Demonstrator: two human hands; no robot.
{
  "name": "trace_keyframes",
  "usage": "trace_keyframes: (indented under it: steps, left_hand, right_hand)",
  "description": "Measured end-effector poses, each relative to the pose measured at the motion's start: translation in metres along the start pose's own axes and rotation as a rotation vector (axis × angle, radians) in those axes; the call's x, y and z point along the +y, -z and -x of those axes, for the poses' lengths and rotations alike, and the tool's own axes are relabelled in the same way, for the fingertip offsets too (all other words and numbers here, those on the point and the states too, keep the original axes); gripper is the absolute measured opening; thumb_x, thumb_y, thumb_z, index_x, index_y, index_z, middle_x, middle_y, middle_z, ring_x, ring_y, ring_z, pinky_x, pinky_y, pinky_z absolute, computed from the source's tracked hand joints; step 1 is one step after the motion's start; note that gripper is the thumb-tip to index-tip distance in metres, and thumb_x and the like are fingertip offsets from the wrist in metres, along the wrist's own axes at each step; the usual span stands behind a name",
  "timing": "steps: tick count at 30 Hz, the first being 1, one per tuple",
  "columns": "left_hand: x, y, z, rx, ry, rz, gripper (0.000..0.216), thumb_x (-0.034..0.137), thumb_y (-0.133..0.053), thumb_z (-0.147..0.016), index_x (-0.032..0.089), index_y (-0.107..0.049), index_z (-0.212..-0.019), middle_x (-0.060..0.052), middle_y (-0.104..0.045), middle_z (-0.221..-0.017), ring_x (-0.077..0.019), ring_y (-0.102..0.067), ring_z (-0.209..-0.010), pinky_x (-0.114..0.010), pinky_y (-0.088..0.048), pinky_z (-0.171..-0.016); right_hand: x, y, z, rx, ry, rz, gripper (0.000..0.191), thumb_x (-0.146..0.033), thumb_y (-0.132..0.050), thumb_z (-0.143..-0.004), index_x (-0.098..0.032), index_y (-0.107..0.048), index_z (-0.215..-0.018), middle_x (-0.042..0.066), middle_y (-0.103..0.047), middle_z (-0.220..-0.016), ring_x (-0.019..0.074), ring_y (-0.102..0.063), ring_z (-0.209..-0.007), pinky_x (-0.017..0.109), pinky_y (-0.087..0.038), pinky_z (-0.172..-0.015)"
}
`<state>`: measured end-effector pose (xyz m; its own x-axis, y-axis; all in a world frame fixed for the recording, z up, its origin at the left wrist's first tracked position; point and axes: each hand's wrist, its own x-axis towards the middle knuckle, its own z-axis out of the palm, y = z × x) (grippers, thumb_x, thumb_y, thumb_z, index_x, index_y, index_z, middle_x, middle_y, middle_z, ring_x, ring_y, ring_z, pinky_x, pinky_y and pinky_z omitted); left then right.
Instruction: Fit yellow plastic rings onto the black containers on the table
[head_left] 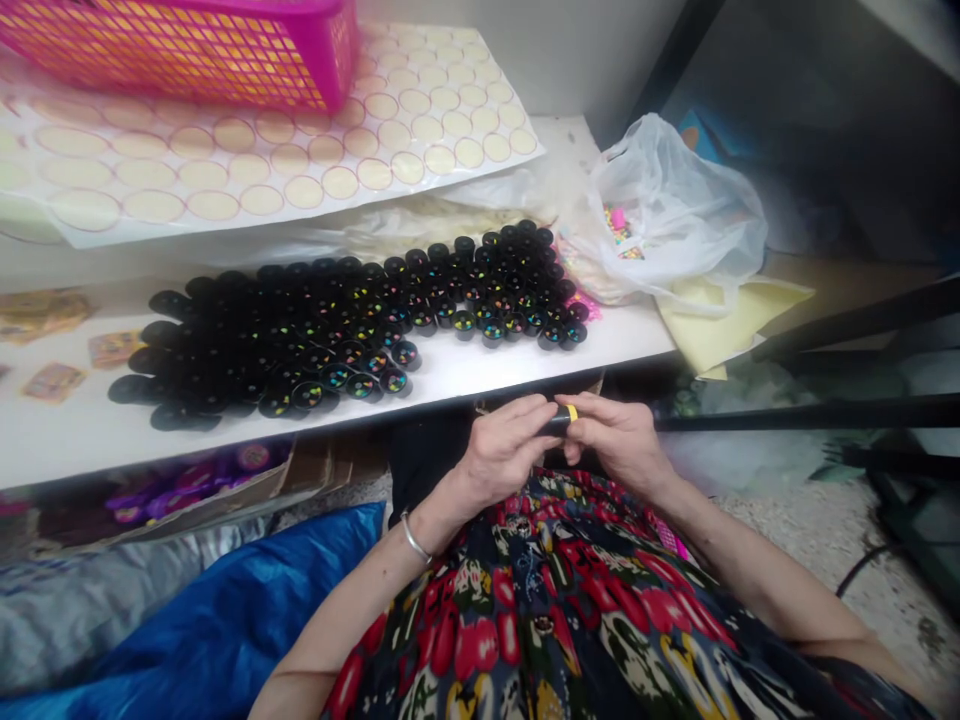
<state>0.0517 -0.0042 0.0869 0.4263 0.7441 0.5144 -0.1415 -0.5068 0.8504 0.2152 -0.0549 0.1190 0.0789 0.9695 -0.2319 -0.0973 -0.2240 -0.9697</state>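
Observation:
Between my two hands, in front of the table edge, is a small black cylinder (556, 421) with a yellow band at its right end. My left hand (506, 445) is closed round its black part. At the yellow end, the fingers of my right hand (619, 437) pinch it. Many black round cups (322, 320) stand packed together on the white table (480, 363). Those along the near edge show small bright coloured bits inside. The undersides of my fingers are hidden.
A pink basket (322, 60) stands on a sheet of round stickers (262, 198) at the back. To the right lie a white plastic bag (690, 210) and yellow paper (712, 325). Below the table are a box of purple items (195, 490) and a blue bag (285, 590).

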Motion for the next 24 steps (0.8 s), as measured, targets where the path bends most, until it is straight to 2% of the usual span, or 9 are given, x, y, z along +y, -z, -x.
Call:
trace_keyframes:
  steps: [3,7,9,11,13,15,18,22,24]
  left_hand:
    - [0.002,-0.002,-0.001,0.033,0.233,0.261,0.029,0.018,-0.068,-0.072,0.018,-0.067,-0.101,-0.007,-0.066,-0.097,-0.0151,-0.063,-0.087,-0.029,-0.053,-0.077]
    - [0.011,0.001,-0.004,0.062,0.498,0.448,0.03,0.02,-0.076,-0.062,0.016,-0.071,-0.091,-0.007,-0.066,-0.091,-0.0176,-0.061,-0.088,-0.03,-0.051,-0.078]
    - [0.012,0.004,-0.005,0.031,0.623,0.484,0.033,0.024,-0.076,-0.061,0.015,-0.07,-0.092,-0.006,-0.066,-0.086,-0.0151,-0.061,-0.077,-0.026,-0.051,-0.069]
    - [0.012,0.006,-0.004,0.0,0.743,0.528,0.037,0.028,-0.074,-0.065,0.013,-0.068,-0.098,-0.004,-0.066,-0.079,-0.0102,-0.058,-0.062,-0.022,-0.049,-0.059]
    - [0.011,0.006,-0.002,-0.003,0.793,0.553,0.04,0.031,-0.071,-0.068,0.012,-0.065,-0.102,-0.002,-0.066,-0.074,-0.0071,-0.054,-0.053,-0.021,-0.047,-0.053]
    - [0.01,0.006,0.0,0.011,0.745,0.489,0.04,0.032,-0.069,-0.07,0.011,-0.063,-0.103,-0.003,-0.066,-0.076,-0.0078,-0.055,-0.053,-0.021,-0.048,-0.053]
    - [0.006,0.005,0.002,0.011,0.45,0.174,0.034,0.028,-0.068,-0.071,0.011,-0.064,-0.101,-0.008,-0.068,-0.087,-0.0143,-0.062,-0.07,-0.028,-0.052,-0.064]
    - [-0.004,0.006,0.002,-0.03,-0.079,-0.239,0.027,0.019,-0.064,-0.074,0.013,-0.064,-0.1,-0.013,-0.067,-0.099,-0.0195,-0.061,-0.086,-0.036,-0.051,-0.076]
    - [-0.005,0.006,0.001,-0.046,-0.147,-0.292,0.026,0.019,-0.062,-0.077,0.015,-0.063,-0.102,-0.013,-0.067,-0.1,-0.0191,-0.061,-0.086,-0.036,-0.051,-0.075]
  right_hand:
    - [-0.004,0.005,-0.004,-0.076,-0.085,-0.05,0.037,-0.037,-0.068,-0.072,-0.013,-0.068,-0.099,0.001,-0.061,-0.061,0.0108,-0.055,-0.044,0.027,-0.051,-0.045]
    - [-0.006,0.01,-0.011,-0.255,-0.12,-0.088,0.057,-0.056,-0.063,-0.07,-0.015,-0.061,-0.11,0.009,-0.064,-0.091,0.0147,-0.062,-0.064,0.031,-0.055,-0.055]
    - [-0.006,0.011,-0.013,-0.265,0.012,0.042,0.061,-0.052,-0.069,-0.066,-0.019,-0.056,-0.116,0.01,-0.058,-0.106,0.0157,-0.06,-0.075,0.03,-0.055,-0.059]
    - [-0.008,0.011,-0.013,-0.174,0.26,0.267,0.057,-0.043,-0.072,-0.067,-0.022,-0.055,-0.118,0.01,-0.054,-0.11,0.0154,-0.058,-0.08,0.028,-0.054,-0.061]
    - [-0.011,0.01,-0.011,-0.103,0.508,0.509,0.047,-0.036,-0.069,-0.072,-0.022,-0.058,-0.115,0.009,-0.055,-0.108,0.0165,-0.058,-0.083,0.029,-0.053,-0.066]
    - [-0.013,0.007,-0.008,-0.112,0.656,0.676,0.035,-0.029,-0.063,-0.078,-0.021,-0.061,-0.112,0.009,-0.058,-0.101,0.0175,-0.059,-0.086,0.029,-0.053,-0.072]
    - [-0.01,0.0,-0.004,-0.06,0.634,0.655,0.028,-0.024,-0.057,-0.083,-0.019,-0.064,-0.11,0.008,-0.061,-0.094,0.0164,-0.06,-0.082,0.028,-0.053,-0.07]
    - [-0.002,-0.005,-0.002,0.049,0.237,0.314,0.026,-0.031,-0.056,-0.084,-0.019,-0.067,-0.103,0.003,-0.058,-0.081,0.0104,-0.057,-0.056,0.026,-0.051,-0.052]
    - [-0.002,-0.003,-0.004,0.018,0.067,0.214,0.03,-0.037,-0.055,-0.083,-0.017,-0.068,-0.101,0.002,-0.057,-0.074,0.0099,-0.056,-0.05,0.025,-0.05,-0.047]
